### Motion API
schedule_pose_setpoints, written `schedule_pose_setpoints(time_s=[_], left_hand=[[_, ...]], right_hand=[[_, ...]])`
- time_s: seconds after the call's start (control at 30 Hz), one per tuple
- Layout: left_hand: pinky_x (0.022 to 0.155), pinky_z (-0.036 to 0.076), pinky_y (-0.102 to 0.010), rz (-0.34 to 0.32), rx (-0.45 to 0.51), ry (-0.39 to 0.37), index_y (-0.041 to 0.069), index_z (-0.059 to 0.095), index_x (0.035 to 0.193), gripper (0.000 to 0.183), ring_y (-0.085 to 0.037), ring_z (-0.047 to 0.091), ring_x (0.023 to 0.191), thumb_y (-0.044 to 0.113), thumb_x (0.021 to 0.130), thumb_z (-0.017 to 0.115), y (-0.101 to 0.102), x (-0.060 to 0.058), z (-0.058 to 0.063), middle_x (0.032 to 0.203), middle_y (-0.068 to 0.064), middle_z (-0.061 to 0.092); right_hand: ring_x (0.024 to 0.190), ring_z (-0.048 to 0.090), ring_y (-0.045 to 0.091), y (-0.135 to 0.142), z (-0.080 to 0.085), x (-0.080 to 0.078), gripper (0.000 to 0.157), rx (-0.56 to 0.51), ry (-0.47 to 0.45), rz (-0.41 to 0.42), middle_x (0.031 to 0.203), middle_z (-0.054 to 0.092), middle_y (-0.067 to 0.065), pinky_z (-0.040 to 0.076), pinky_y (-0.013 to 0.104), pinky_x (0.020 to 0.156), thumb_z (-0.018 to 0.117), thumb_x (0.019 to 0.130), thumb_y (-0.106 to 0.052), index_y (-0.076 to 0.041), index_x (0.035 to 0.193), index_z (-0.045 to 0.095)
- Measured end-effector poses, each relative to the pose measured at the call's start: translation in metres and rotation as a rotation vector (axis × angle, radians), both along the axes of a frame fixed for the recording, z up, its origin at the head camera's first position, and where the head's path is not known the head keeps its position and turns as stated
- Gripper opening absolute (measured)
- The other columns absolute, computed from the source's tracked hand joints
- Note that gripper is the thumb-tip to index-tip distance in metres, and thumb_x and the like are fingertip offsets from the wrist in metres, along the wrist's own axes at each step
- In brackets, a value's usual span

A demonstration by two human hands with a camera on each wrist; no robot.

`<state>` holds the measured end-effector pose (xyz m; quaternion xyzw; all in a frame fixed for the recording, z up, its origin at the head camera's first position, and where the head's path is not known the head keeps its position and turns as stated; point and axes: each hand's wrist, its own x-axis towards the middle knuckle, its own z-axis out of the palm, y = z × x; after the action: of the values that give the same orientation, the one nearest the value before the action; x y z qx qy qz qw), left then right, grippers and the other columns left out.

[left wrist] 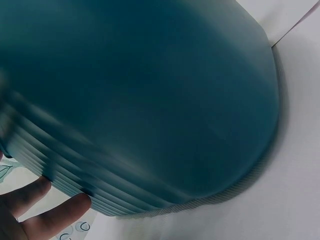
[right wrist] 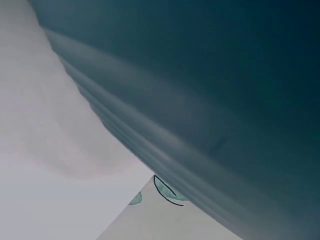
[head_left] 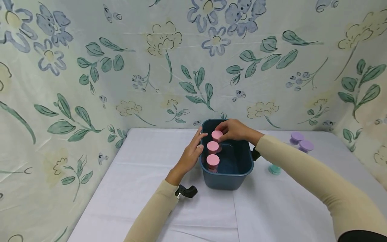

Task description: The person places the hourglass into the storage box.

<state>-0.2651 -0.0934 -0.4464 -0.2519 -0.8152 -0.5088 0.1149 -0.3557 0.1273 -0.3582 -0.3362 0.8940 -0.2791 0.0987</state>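
Reaching into a deep dark-blue plastic bin with rounded corners point(head_left: 222, 181), the person's right hand point(head_left: 235, 130) pinches a small container with a round pink lid point(head_left: 216, 135) between thumb and fingers, at the far end of the bin. Two more pink-lidded containers, a middle one point(head_left: 212, 147) and a nearest one point(head_left: 213, 160), stand inside in a row with it, along the wall on the left hand's side. From where I stand, the left hand point(head_left: 191, 153) lies along the outside of that wall, its fingers straight and a little spread, with fingertips near the rim. Beyond the right sleeve point(head_left: 302, 171), two containers with purple lids point(head_left: 306, 145) sit close together on the white-covered table point(head_left: 136, 195), and a teal-green round piece point(head_left: 274, 169), partly hidden by the sleeve, lies nearer the bin. Behind hangs a flower-printed cloth point(head_left: 127, 80).
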Motion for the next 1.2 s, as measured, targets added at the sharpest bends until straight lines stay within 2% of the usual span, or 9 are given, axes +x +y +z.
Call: schedule_pose_setpoints(time_s=[0.2, 0.57, 0.9, 1.2], left_hand=[[0.112, 0.028, -0.046, 0.002, -0.006, -0.006, 0.020, 0.036, 0.147, 0.050, -0.011, 0.013, 0.146, 0.034, 0.099, 0.028, 0.0007, -0.0001, 0.0009, 0.162, 0.008, 0.008], [0.111, 0.028, -0.048, 0.003, 0.000, 0.002, 0.026, 0.036, 0.146, 0.048, -0.011, 0.014, 0.146, 0.036, 0.100, 0.029, -0.0006, -0.0012, 0.0018, 0.162, 0.008, 0.007], [0.111, 0.029, -0.049, -0.004, 0.000, 0.013, 0.018, 0.036, 0.147, 0.050, -0.013, 0.014, 0.146, 0.034, 0.100, 0.029, -0.0016, -0.0013, 0.0004, 0.162, 0.002, 0.008], [0.111, 0.029, -0.048, 0.000, -0.010, 0.005, 0.021, 0.036, 0.147, 0.050, -0.011, 0.013, 0.146, 0.036, 0.100, 0.028, -0.0022, -0.0030, -0.0006, 0.162, 0.007, 0.007]], right_hand=[[0.097, 0.067, 0.025, -0.0028, -0.0004, 0.0006, 0.047, 0.019, -0.003, 0.003, 0.113, 0.068, 0.012, 0.055, 0.037, 0.083, 0.080, 0.079, -0.024, -0.005, 0.120, 0.066], [0.099, 0.067, 0.025, -0.0078, -0.0019, 0.0004, 0.046, 0.022, 0.003, -0.001, 0.115, 0.067, 0.012, 0.055, 0.039, 0.085, 0.079, 0.080, -0.022, -0.007, 0.121, 0.065], [0.104, 0.066, 0.028, -0.0082, -0.0064, 0.0004, 0.049, 0.002, -0.035, -0.003, 0.121, 0.065, 0.014, 0.054, 0.039, 0.086, 0.077, 0.082, -0.021, -0.005, 0.125, 0.063], [0.110, 0.064, 0.030, -0.0084, -0.0056, 0.0005, 0.053, -0.006, -0.021, 0.016, 0.127, 0.062, 0.016, 0.052, 0.040, 0.088, 0.075, 0.084, -0.022, -0.002, 0.130, 0.059]])
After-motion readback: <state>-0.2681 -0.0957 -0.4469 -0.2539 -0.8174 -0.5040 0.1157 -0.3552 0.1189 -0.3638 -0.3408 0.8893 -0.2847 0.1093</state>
